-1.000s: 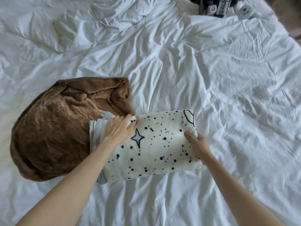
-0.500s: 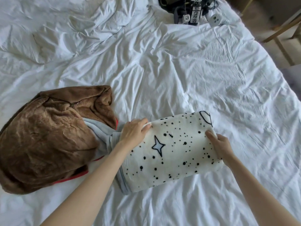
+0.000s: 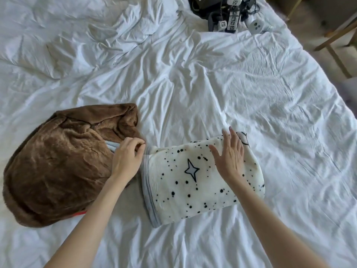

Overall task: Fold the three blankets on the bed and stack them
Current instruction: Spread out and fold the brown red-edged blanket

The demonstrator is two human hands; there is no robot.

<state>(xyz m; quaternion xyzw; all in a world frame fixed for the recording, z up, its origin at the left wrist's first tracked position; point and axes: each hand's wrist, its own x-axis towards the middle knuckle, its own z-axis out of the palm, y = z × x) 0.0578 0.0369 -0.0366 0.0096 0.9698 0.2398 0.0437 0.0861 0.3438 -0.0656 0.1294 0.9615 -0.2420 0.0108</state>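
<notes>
Presently, the bed point(image 3: 251, 93) is covered by a white sheet, creased across all of its visible surface. The folded star-print blanket point(image 3: 185, 196) lies flat near the bed's front edge, with its grey-blue bound edge turned to the left. My right hand point(image 3: 229, 159) rests palm down on its top right part, fingers straight and spread apart, gripping nothing. Just beside it on the left sits the brown plush blanket point(image 3: 54, 167), an unfolded heap, with a thin red trim point(image 3: 81, 213) showing under its near edge. My left hand point(image 3: 126, 161) lies at the right rim of that heap, fingers curled together where a pale blue strip of cloth point(image 3: 112, 146) shows. Whether they pinch any cloth I cannot tell. At the far end of the bed lies black strapped gear point(image 3: 212, 18) bearing square printed tags, and a small white device point(image 3: 256, 26) sits just beside it. Beyond the bed's right edge stand wooden furniture legs point(image 3: 334, 55) on the floor.
</notes>
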